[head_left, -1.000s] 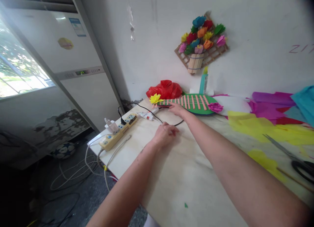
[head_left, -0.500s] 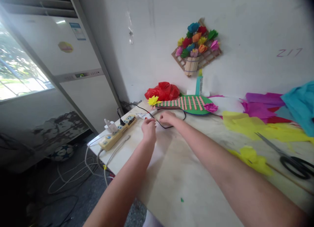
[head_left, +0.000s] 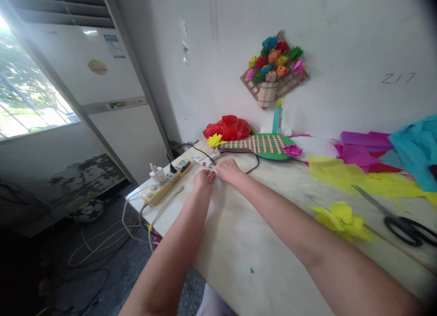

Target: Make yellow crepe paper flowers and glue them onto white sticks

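2 bare forearms, no sleeves, left hand (head_left: 203,178), right hand (head_left: 228,170), no rings or watch

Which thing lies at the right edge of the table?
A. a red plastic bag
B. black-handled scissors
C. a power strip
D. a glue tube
B: the scissors lie at the right, beside the yellow paper flower; the power strip sits at the left end.

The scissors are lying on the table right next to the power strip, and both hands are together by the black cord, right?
Not quite. The head view shows the black-handled scissors at the table's right end, far from the cream power strip on the left edge. The left hand and right hand are indeed together by the thin black cord.
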A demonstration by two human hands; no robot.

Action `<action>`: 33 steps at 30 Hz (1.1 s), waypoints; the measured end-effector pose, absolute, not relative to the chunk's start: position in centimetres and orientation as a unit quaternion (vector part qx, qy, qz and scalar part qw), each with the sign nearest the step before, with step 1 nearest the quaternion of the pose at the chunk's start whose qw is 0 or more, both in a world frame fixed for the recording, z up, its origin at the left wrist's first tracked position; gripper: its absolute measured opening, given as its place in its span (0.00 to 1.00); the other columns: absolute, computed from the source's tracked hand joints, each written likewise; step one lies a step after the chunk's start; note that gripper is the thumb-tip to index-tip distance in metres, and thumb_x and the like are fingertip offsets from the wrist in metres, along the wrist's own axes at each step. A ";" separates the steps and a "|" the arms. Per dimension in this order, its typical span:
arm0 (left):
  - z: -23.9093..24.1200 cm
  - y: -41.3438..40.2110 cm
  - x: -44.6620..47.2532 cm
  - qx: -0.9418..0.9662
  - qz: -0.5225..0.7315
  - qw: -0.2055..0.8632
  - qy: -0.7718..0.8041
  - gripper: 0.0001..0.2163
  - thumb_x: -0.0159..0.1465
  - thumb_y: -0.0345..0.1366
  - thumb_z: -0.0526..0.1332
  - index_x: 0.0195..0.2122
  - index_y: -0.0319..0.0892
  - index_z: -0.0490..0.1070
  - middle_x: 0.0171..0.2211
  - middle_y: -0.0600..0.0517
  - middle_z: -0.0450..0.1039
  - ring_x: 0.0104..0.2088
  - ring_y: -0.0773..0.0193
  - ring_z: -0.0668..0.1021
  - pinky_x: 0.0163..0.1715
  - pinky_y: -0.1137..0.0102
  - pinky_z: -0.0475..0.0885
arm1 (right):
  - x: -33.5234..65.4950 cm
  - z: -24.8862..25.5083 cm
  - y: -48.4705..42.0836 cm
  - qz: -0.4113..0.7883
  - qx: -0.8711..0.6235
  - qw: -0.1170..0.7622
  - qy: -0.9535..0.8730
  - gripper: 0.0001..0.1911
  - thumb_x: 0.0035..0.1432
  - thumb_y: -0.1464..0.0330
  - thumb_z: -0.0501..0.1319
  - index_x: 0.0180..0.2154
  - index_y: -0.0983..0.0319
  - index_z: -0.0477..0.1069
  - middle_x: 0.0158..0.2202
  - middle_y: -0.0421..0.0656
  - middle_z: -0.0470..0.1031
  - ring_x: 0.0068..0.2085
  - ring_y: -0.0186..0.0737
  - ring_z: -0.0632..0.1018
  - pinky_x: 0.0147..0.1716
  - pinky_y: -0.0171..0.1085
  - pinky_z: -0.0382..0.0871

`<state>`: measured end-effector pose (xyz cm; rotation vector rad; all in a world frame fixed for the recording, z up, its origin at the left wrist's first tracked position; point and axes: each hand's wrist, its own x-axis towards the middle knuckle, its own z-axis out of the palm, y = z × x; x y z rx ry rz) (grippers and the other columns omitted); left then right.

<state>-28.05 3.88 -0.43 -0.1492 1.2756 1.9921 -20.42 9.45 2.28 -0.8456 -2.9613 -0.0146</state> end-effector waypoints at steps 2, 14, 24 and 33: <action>-0.4 3.8 -28.3 -0.042 0.783 0.400 0.475 0.06 0.50 0.23 0.54 0.27 0.39 0.62 0.25 0.50 0.65 0.25 0.67 0.74 0.25 0.74 0.71 | -20.0 2.7 9.7 0.005 -0.288 0.040 -0.957 0.14 0.51 0.70 0.56 0.40 0.66 0.72 0.40 0.56 0.73 0.45 0.47 0.72 0.41 0.39 0.62; -0.6 3.6 -28.2 0.009 0.799 0.396 0.452 0.04 0.54 0.27 0.59 0.28 0.36 0.63 0.20 0.54 0.65 0.21 0.72 0.72 0.24 0.77 0.70 | -15.7 4.1 10.9 0.386 -0.267 -0.003 -0.883 0.07 0.41 0.75 0.56 0.27 0.64 0.70 0.21 0.39 0.70 0.20 0.29 0.67 0.20 0.30 0.61; 0.2 3.8 -25.9 -0.041 0.807 0.375 0.455 0.04 0.51 0.24 0.61 0.26 0.35 0.65 0.20 0.53 0.67 0.18 0.72 0.71 0.21 0.77 0.70 | -14.0 3.3 12.0 0.470 -0.217 -0.027 -0.855 0.08 0.38 0.73 0.59 0.27 0.63 0.69 0.25 0.38 0.67 0.28 0.32 0.69 0.22 0.30 0.63; 1.1 2.6 -24.9 -0.008 0.792 0.378 0.480 0.09 0.51 0.26 0.61 0.32 0.38 0.62 0.20 0.53 0.67 0.19 0.67 0.74 0.19 0.74 0.70 | -13.0 2.6 11.2 0.565 -0.158 -0.062 -0.807 0.08 0.43 0.67 0.60 0.29 0.63 0.69 0.28 0.38 0.70 0.30 0.31 0.70 0.28 0.30 0.64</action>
